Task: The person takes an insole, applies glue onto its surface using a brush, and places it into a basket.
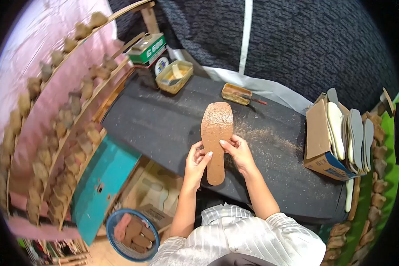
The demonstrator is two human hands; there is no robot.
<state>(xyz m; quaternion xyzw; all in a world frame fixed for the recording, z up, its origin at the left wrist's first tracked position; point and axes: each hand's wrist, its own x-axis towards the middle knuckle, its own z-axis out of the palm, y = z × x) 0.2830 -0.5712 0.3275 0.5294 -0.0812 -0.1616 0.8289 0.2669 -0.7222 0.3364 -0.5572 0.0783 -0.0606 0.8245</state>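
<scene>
A brown shoe sole (216, 146) is held up over the black-covered table (173, 128), its wide end pointing away from me. That wide end looks wet and shiny, while the narrow end is matt. My left hand (197, 162) grips the left edge at the middle, thumb on the upper face. On the opposite edge, a little higher, my right hand (237, 153) pinches the sole with its thumb on top. The fingers beneath the sole are partly hidden.
A small tray (236, 94) with a brush (256, 100), a yellowish basket (175, 77) and a green-labelled can (148, 48) stand at the back. Right, a cardboard box (318, 135) holds several insoles (355, 137). Shelves of shoe lasts (64, 117) line the left; a blue basket (112, 237) sits below.
</scene>
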